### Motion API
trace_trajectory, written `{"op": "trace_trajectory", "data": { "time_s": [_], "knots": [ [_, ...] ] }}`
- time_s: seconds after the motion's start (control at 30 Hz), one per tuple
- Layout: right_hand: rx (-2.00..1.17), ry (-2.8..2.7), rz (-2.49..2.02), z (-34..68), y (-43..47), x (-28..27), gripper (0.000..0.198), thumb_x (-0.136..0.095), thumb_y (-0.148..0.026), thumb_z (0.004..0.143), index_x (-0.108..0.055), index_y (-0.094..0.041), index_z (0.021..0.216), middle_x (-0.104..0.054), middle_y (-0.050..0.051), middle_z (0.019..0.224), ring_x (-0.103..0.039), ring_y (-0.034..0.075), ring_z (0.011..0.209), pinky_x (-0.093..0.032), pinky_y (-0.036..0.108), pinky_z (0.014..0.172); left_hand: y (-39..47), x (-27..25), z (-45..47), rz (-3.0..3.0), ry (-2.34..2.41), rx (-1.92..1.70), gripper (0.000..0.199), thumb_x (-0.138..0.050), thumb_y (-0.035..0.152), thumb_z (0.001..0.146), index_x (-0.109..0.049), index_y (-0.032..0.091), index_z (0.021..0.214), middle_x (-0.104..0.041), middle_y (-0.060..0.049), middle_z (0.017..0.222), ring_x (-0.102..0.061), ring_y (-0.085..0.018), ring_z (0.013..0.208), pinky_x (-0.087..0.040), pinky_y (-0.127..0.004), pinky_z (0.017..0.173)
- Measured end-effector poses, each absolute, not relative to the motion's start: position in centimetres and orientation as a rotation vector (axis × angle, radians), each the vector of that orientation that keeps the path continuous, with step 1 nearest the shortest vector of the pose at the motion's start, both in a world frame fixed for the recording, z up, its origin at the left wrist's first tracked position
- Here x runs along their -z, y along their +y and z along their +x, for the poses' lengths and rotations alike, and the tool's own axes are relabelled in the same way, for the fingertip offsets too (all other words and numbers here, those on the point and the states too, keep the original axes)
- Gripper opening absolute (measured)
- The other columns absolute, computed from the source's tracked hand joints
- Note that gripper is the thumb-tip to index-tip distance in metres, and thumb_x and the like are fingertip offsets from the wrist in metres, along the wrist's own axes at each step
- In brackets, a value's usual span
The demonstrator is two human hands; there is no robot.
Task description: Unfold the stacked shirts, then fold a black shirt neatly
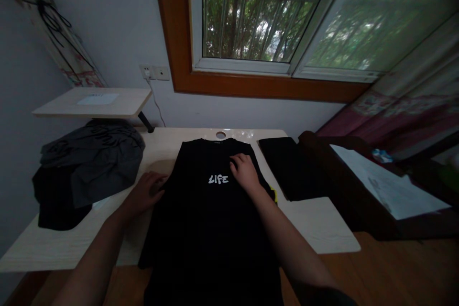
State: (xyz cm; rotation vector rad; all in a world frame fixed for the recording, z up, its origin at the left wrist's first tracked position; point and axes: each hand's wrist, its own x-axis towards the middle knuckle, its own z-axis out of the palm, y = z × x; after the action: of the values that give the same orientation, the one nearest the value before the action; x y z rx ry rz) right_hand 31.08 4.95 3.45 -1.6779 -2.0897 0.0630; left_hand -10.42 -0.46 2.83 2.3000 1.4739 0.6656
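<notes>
A black T-shirt (211, 220) with white lettering on its chest lies spread out in front of me, collar toward the window. Its lower part hangs past the table's near edge. My left hand (148, 192) is at the shirt's left side, fingers and thumb apart, the fingertips touching the edge. On the upper right of the chest rests my right hand (245, 173), its fingers stretched over the fabric beside the lettering. A bit of yellow (274, 194) shows at the shirt's right edge, partly hidden by my right forearm.
Crumpled dark grey and black clothes (103, 153) lie on the pale table (311, 229) at left, below a raised shelf (64, 101) with a paper. A folded black cloth (287, 167) sits to the right. Beyond it, brown furniture (355, 201) carries a large white sheet (390, 184).
</notes>
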Motion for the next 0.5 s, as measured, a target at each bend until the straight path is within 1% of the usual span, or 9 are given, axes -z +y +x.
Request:
{"op": "trace_trajectory", "data": {
  "time_s": [0.07,0.13,0.3,0.37,0.5],
  "knots": [
    [-0.095,-2.156,-1.643,28.6,4.5,-4.1,0.031,-0.049,-0.034,0.102,-0.070,-0.021,0.121,-0.066,0.011,0.116,-0.056,0.028,0.111,-0.047,0.040,0.100,-1.0,-2.1,-10.5,2.323,1.505,-0.664,0.046,-0.064,0.038,0.085,-0.060,0.025,0.130,-0.063,-0.008,0.120,-0.056,-0.029,0.116,-0.046,-0.046,0.104],
    [-0.138,-2.239,-1.606,26.0,4.2,-4.6,0.030,-0.053,-0.037,0.101,-0.068,-0.023,0.122,-0.066,0.010,0.115,-0.057,0.028,0.109,-0.048,0.039,0.097,-1.2,-1.8,-10.3,2.335,1.534,-0.670,0.045,-0.063,0.039,0.086,-0.061,0.025,0.129,-0.064,-0.008,0.118,-0.056,-0.029,0.114,-0.046,-0.046,0.103],
    [-0.290,-2.255,-1.642,21.1,4.4,-4.7,0.047,-0.061,-0.048,0.096,-0.059,-0.021,0.135,-0.067,0.012,0.119,-0.059,0.029,0.109,-0.048,0.040,0.096,-1.2,-1.9,-9.9,2.344,1.554,-0.666,0.036,-0.057,0.035,0.090,-0.064,0.023,0.123,-0.067,-0.008,0.112,-0.058,-0.028,0.108,-0.048,-0.042,0.098],
    [-0.382,-2.235,-1.696,19.9,4.6,-4.5,0.049,-0.064,-0.045,0.095,-0.056,-0.021,0.136,-0.068,0.013,0.118,-0.061,0.029,0.110,-0.048,0.040,0.095,-1.2,-1.9,-9.9,2.356,1.552,-0.660,0.032,-0.056,0.033,0.091,-0.066,0.023,0.120,-0.068,-0.007,0.108,-0.059,-0.027,0.105,-0.048,-0.041,0.096],
    [-0.622,-2.148,-1.710,19.1,5.0,-4.3,0.044,-0.066,-0.028,0.092,-0.055,-0.022,0.134,-0.070,0.010,0.111,-0.064,0.025,0.108,-0.049,0.036,0.094,-1.3,-1.6,-10.3,2.376,1.530,-0.644,0.028,-0.056,0.031,0.092,-0.067,0.022,0.116,-0.068,-0.007,0.105,-0.058,-0.026,0.103,-0.048,-0.040,0.094]
  ]
}}
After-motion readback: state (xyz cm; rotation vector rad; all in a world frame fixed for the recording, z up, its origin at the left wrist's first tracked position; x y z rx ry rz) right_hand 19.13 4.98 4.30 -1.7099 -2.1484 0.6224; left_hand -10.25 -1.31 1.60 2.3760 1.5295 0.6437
